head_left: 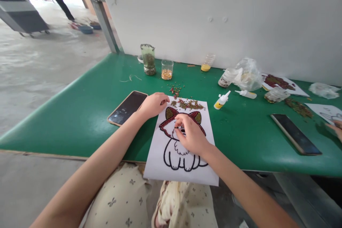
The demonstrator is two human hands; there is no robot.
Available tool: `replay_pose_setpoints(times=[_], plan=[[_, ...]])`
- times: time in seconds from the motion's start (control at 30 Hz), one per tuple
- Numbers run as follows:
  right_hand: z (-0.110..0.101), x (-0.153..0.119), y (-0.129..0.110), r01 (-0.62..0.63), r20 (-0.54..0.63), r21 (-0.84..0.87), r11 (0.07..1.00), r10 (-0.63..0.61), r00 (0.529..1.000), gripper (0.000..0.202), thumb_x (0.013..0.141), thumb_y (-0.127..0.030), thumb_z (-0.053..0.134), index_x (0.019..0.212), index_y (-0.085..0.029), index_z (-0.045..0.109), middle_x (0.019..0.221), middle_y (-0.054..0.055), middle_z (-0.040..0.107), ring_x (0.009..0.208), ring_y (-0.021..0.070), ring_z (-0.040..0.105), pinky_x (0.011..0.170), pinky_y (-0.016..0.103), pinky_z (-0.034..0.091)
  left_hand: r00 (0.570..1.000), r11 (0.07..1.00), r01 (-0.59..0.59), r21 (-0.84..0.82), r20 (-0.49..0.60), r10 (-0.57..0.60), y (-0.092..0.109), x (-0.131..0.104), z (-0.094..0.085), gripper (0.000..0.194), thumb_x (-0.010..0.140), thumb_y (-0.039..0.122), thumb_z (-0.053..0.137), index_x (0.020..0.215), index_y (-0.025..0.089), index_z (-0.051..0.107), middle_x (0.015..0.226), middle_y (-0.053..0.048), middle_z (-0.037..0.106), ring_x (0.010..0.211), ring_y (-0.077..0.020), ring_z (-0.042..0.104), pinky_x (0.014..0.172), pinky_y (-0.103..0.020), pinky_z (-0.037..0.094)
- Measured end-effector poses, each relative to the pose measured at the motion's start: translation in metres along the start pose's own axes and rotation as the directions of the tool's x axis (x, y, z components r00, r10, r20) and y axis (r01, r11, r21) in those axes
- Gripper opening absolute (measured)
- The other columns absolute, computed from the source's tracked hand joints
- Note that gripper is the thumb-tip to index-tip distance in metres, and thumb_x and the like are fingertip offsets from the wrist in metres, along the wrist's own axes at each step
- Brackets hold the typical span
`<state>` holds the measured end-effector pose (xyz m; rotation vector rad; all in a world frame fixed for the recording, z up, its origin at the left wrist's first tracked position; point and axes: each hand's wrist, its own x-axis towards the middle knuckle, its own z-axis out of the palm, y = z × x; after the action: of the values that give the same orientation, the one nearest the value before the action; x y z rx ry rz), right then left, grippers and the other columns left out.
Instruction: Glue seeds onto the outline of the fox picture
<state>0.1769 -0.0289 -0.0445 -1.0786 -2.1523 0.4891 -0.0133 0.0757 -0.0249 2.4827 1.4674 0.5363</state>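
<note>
We had a white sheet with a printed cat drawing (175, 155) before us on the green table (88, 103), its lower edge jutting past the table's front edge over our lap. The cat's ears were filled with green and dark red seeds, and a dark red band ran along the head; the chest, body and paws were plain outline.

We held our right hand (190, 133) over the cat's face, thumb and forefinger pinched to a narrow gap; we could not tell whether the dark speck there was a seed or part of the drawing. Our left hand (155, 105) lay by the sheet's upper left corner, fingers loosely bent, just over the edge of a smartphone (127, 108); we could not tell whether its fingertips gripped anything.

Loose seeds (190, 104) were strewn across the top of the sheet and onto the table beyond. Behind them we saw a green tumbler (148, 60) partly filled with grains and a clear glass (167, 70) of yellow-orange kernels. To our right, one glue bottle (221, 100) stood upright and another glue bottle (246, 94) lay on its side.
</note>
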Motion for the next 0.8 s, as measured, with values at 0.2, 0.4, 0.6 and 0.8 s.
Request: replay_pose_setpoints(times=[0.2, 0.4, 0.6, 0.8], plan=[[0.0014, 0.0013, 0.0002, -0.052, 0.093, 0.098, 0.994, 0.043, 0.995, 0.032, 0.085, -0.006, 0.049, 0.110, -0.024, 0.041, 0.087, 0.002, 0.062, 0.087, 0.0180, 0.058, 0.080, 0.033, 0.047, 1.000, 1.000, -0.009, 0.020, -0.003, 0.009, 0.0008, 0.0004, 0.0001, 0.029, 0.080, 0.019, 0.041, 0.090, 0.019, 0.068, 0.088, -0.005, 0.067, 0.087, -0.0199, 0.061, 0.070, -0.029, 0.046], [0.0023, 0.0006, -0.0005, -0.071, 0.117, 0.089, 0.994, 0.060, 0.991, 0.024, 0.086, -0.007, 0.050, 0.102, -0.024, 0.043, 0.087, 0.002, 0.062, 0.086, 0.0176, 0.057, 0.075, 0.031, 0.045, 1.000, 1.000, -0.019, 0.023, -0.002, 0.019, 0.0013, -0.0002, 0.0010, 0.029, 0.081, 0.019, 0.040, 0.091, 0.019, 0.068, 0.091, -0.005, 0.067, 0.089, -0.0203, 0.061, 0.072, -0.030, 0.046], [0.0017, 0.0001, 0.0000, -0.074, 0.140, 0.108, 0.991, 0.059, 0.988, 0.021, 0.087, -0.008, 0.049, 0.100, -0.024, 0.042, 0.086, 0.002, 0.061, 0.086, 0.0173, 0.056, 0.075, 0.030, 0.044, 1.000, 1.000, -0.010, 0.025, -0.001, 0.010, 0.0010, -0.0002, 0.0014, 0.029, 0.081, 0.018, 0.040, 0.091, 0.020, 0.067, 0.091, -0.004, 0.067, 0.091, -0.0201, 0.061, 0.072, -0.029, 0.046], [0.0016, 0.0011, 0.0000, -0.092, 0.155, 0.125, 0.988, 0.072, 0.985, 0.021, 0.088, -0.009, 0.048, 0.101, -0.024, 0.042, 0.086, 0.002, 0.060, 0.086, 0.0170, 0.056, 0.074, 0.029, 0.043, 1.000, 0.999, -0.015, 0.037, 0.000, 0.015, 0.0005, -0.0003, 0.0017, 0.029, 0.081, 0.018, 0.040, 0.091, 0.020, 0.067, 0.094, -0.004, 0.068, 0.093, -0.0207, 0.061, 0.073, -0.029, 0.046]])
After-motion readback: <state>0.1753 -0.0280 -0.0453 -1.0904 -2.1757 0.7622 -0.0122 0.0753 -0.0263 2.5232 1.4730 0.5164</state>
